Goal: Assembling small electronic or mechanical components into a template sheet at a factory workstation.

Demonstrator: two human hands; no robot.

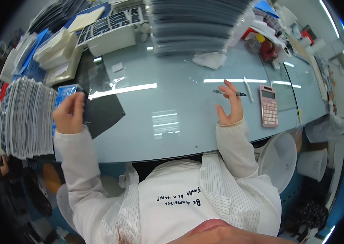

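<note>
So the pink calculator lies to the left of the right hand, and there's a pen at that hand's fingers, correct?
Not quite: the head view shows the pink calculator to the right of the right hand; the pen is at that hand's fingers.

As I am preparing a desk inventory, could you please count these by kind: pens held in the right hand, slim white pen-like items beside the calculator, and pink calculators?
Dark pen in the right hand: 1
Slim white pen-like item: 1
Pink calculator: 1
Total: 3
</note>
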